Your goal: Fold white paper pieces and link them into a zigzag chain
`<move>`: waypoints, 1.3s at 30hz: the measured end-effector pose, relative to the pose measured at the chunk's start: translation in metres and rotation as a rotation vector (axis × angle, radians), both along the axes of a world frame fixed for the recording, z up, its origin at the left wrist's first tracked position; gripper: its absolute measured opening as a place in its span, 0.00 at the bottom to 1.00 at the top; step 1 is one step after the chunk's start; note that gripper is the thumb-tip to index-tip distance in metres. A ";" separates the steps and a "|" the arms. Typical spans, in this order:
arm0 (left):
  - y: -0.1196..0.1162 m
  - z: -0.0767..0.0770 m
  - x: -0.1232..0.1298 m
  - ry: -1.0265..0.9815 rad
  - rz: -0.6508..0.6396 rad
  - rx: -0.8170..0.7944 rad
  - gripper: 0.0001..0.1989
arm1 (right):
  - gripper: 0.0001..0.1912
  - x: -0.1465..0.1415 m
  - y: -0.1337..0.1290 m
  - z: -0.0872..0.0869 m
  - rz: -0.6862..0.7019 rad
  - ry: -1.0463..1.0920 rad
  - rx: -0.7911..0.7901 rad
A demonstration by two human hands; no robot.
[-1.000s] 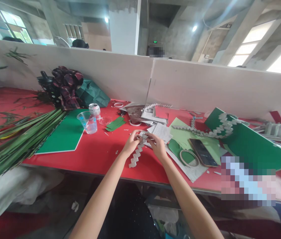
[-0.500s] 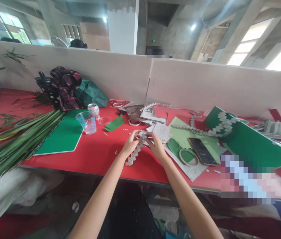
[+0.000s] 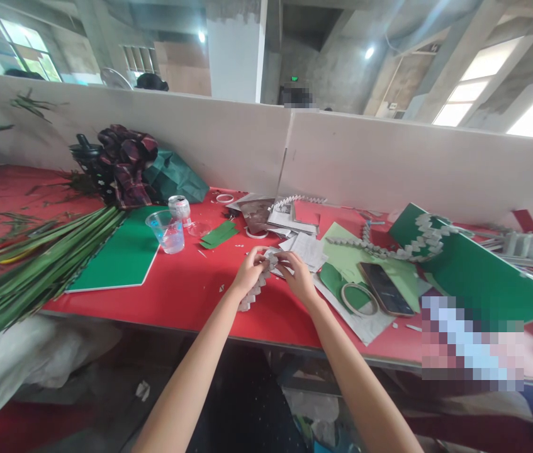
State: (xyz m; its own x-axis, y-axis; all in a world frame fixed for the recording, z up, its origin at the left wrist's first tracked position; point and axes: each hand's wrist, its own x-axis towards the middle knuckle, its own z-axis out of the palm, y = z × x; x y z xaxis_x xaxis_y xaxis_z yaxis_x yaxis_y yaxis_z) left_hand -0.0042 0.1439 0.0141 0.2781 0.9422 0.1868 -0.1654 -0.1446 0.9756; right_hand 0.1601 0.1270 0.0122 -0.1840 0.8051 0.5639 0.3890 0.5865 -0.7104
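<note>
Over the red table [image 3: 185,296], my left hand [image 3: 247,272] and my right hand [image 3: 300,275] both pinch the top of a grey zigzag-folded paper strip [image 3: 253,291]. The strip's free end hangs down and to the left below my left hand. Its upper part is hidden between my fingers. White paper sheets [image 3: 308,249] lie just behind my hands.
A plastic cup [image 3: 167,231] and a can [image 3: 180,209] stand left of centre beside a green board [image 3: 119,259]. Long green leaves [image 3: 25,277] cover the left. A tape ring [image 3: 359,299], a phone [image 3: 384,288], another green board [image 3: 478,277] and a long folded strip [image 3: 403,248] lie right.
The hanging end of the folded strip has drawn upward and closer to my left hand. My hands stay in nearly the same place.
</note>
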 end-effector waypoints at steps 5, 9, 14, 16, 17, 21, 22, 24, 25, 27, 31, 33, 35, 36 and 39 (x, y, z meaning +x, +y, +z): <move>-0.001 0.001 0.000 0.021 0.005 -0.004 0.15 | 0.10 0.001 -0.001 0.000 -0.041 -0.025 0.024; -0.001 0.002 -0.001 0.032 0.008 0.006 0.16 | 0.10 0.001 -0.002 0.000 -0.073 -0.076 0.048; 0.001 -0.002 -0.001 0.021 -0.005 0.019 0.15 | 0.09 0.000 -0.001 -0.001 -0.090 -0.089 0.053; 0.001 -0.003 0.000 0.022 -0.007 0.006 0.15 | 0.08 0.000 -0.001 -0.002 -0.095 -0.089 0.049; 0.001 -0.003 0.000 0.024 -0.008 0.000 0.15 | 0.08 0.000 -0.001 -0.002 -0.097 -0.088 0.047; 0.001 -0.003 0.000 0.026 -0.011 0.009 0.15 | 0.08 0.000 0.000 -0.002 -0.099 -0.082 0.046; 0.000 -0.002 0.000 0.024 -0.011 0.013 0.15 | 0.08 0.000 -0.001 -0.002 -0.100 -0.082 0.046; 0.000 -0.002 0.000 0.025 -0.009 0.011 0.15 | 0.07 0.000 -0.001 -0.002 -0.101 -0.088 0.040; 0.000 -0.002 0.000 0.026 -0.008 0.006 0.15 | 0.07 0.000 -0.001 -0.002 -0.102 -0.093 0.036; 0.000 -0.002 0.000 0.032 -0.004 -0.003 0.15 | 0.07 0.001 -0.001 -0.003 -0.105 -0.104 0.029; 0.001 -0.002 -0.001 0.040 0.009 0.008 0.16 | 0.08 0.000 0.000 -0.003 -0.098 -0.099 0.026; 0.001 -0.002 0.000 0.036 0.016 0.034 0.16 | 0.08 0.000 0.000 -0.003 -0.087 -0.080 0.022; 0.001 -0.001 0.000 0.032 0.022 0.057 0.15 | 0.09 -0.001 0.001 -0.003 -0.080 -0.063 0.015; 0.001 0.000 0.000 0.033 0.023 0.064 0.15 | 0.09 -0.001 0.001 -0.002 -0.078 -0.058 0.011; 0.001 0.000 0.000 0.041 0.018 0.074 0.16 | 0.08 -0.001 0.000 -0.002 -0.083 -0.053 0.010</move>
